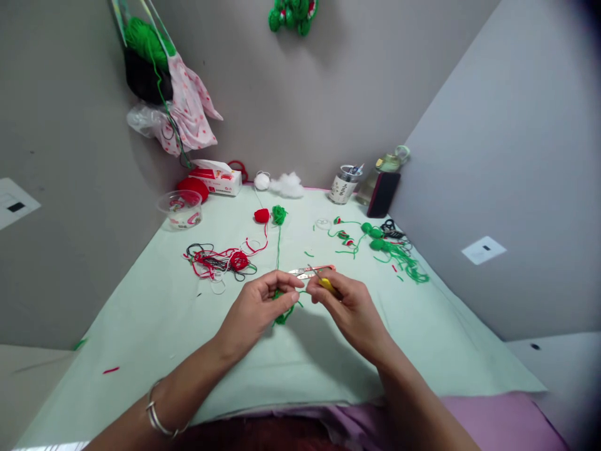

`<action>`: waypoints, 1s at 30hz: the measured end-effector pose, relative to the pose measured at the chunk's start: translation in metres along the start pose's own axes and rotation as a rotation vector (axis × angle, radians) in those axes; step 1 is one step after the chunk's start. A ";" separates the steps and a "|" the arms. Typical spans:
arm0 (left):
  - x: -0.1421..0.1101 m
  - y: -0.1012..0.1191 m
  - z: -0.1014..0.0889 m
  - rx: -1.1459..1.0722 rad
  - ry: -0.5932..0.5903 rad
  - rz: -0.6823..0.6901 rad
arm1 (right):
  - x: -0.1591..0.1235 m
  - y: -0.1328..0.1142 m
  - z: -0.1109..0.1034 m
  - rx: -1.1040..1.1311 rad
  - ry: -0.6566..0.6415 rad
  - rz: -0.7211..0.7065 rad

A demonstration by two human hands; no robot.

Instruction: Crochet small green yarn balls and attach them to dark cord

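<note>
My left hand [258, 305] is closed in a pinch on green yarn. A small bunch of green yarn [282, 317] hangs below its fingers, partly hidden by them. In my right hand [352, 310] is a crochet hook with a yellow handle [327, 285], its metal shaft pointing up and left. The two hands are close together but apart, and a thin green strand shows between them. Just beyond the fingertips lie scissors [303, 272] with an orange-red handle. A strand runs from the left hand back to a green yarn ball [279, 215].
A red yarn ball [261, 216] and tangled yarn [211, 260] lie left. Small green-and-red crocheted pieces [345, 237] and black-handled scissors [392, 229] are right. At the back stand a plastic tub [181, 213], tissue box [225, 181], pen can [342, 189] and phone [384, 195].
</note>
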State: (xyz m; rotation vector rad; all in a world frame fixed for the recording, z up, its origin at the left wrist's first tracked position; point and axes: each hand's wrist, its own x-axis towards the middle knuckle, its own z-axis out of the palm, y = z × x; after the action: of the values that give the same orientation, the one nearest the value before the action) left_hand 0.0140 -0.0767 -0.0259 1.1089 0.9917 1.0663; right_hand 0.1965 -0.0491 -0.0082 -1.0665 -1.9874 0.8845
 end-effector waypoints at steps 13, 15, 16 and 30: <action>0.004 -0.005 -0.002 0.210 0.023 0.047 | 0.002 0.009 0.002 0.204 -0.022 0.086; 0.005 -0.004 -0.001 0.219 0.011 0.054 | 0.003 0.010 0.007 0.307 0.018 0.093; 0.006 -0.003 -0.001 0.210 -0.004 0.053 | 0.004 0.011 0.010 0.393 0.019 0.104; 0.011 -0.014 -0.004 0.412 -0.102 0.126 | 0.006 0.022 0.014 0.721 -0.332 0.357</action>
State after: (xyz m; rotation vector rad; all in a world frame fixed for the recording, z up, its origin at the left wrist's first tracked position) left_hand 0.0144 -0.0671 -0.0415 1.5634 1.0990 0.9149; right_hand 0.1914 -0.0376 -0.0315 -0.8805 -1.5075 1.8908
